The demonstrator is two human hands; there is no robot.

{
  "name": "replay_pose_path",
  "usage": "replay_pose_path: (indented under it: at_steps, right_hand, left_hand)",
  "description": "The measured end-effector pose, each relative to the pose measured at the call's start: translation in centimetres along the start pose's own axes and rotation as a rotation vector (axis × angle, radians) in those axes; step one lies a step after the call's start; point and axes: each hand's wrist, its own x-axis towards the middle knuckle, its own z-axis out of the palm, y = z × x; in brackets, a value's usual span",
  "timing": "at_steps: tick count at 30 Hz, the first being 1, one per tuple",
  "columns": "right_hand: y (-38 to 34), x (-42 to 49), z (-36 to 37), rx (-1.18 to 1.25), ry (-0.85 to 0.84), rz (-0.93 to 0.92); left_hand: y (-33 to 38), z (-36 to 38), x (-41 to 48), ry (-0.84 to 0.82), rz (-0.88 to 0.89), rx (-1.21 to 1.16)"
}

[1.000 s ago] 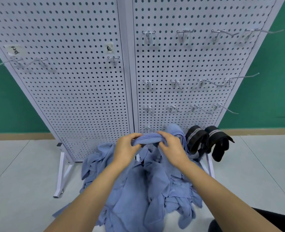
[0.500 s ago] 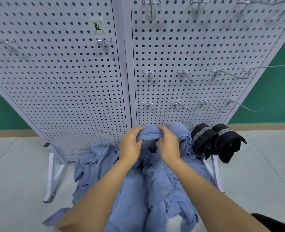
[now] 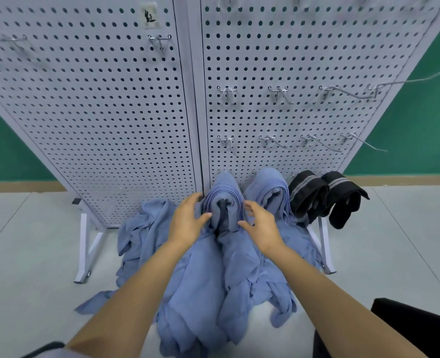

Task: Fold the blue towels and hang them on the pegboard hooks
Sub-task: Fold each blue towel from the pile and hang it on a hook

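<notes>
Here, in the head-camera view, a person's left hand (image 3: pixel 187 219) and right hand (image 3: pixel 261 224) flanked a folded blue towel (image 3: pixel 224 200) hanging low on the white pegboard (image 3: pixel 110 112), its hook hidden under the cloth. Both hands were loosely spread, with fingers relaxed and curved inward, and held nothing. The left fingertips (image 3: pixel 206 216) appeared to brush the towel's side, and the right fingertips (image 3: pixel 240 223) sat just beside its other edge. The towel lay directly between the two palms, its long axis running from the board down toward the floor, and neither hand was clearly nearer.

Just beyond the right hand hung a second blue towel (image 3: pixel 268 188), and farther out on that side were two black cloths (image 3: pixel 324 195). Beneath both wrists, toward the person, a heap of unfolded blue towels (image 3: pixel 203 280) covered the floor and spilled farthest out past the left hand. Bare hooks (image 3: pixel 226 93) stood up-board from the fingers, mostly above the right hand. The next reach would likely turn down and back to the heap, with the left hand slightly better placed.
</notes>
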Motion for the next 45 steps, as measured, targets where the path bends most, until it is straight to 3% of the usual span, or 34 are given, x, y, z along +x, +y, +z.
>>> replay_pose_path:
  at_steps: [5,10,20,24,30,37,41,45]
  right_hand:
    - [2.0,-4.8,0.6,0.006,-0.070,0.075]
    - [4.4,-7.7,2.6,-0.039,-0.138,0.125]
    - [7.8,-5.0,4.0,-0.258,-0.208,0.103]
    - [7.9,-3.7,4.2,-0.314,-0.271,0.082]
    - [4.8,-2.9,2.3,-0.096,-0.174,-0.110]
    - [-2.0,-4.2,-2.3,0.301,-0.147,-0.149]
    - [-6.4,-5.5,-5.7,0.442,-0.229,-0.186]
    - [-11.0,-6.0,-9.3,0.381,-0.270,-0.264]
  left_hand:
    - [-2.1,0.0,-5.0,0.011,-0.144,-0.034]
    - [-4.6,2.4,-9.6,-0.112,-0.273,-0.040]
    - [-2.3,9.9,-8.3,-0.250,-0.264,-0.081]
    - [-2.1,10.6,-7.3,-0.251,-0.227,0.015]
    - [-0.5,6.4,-6.6,-0.016,-0.141,-0.166]
    - [5.0,0.5,-7.1,-0.085,-0.119,-0.606]
    - [9.2,-3.4,-7.0,-0.061,-0.048,-0.679]
    - [13.8,-8.2,-6.5,-0.100,0.028,-0.673]
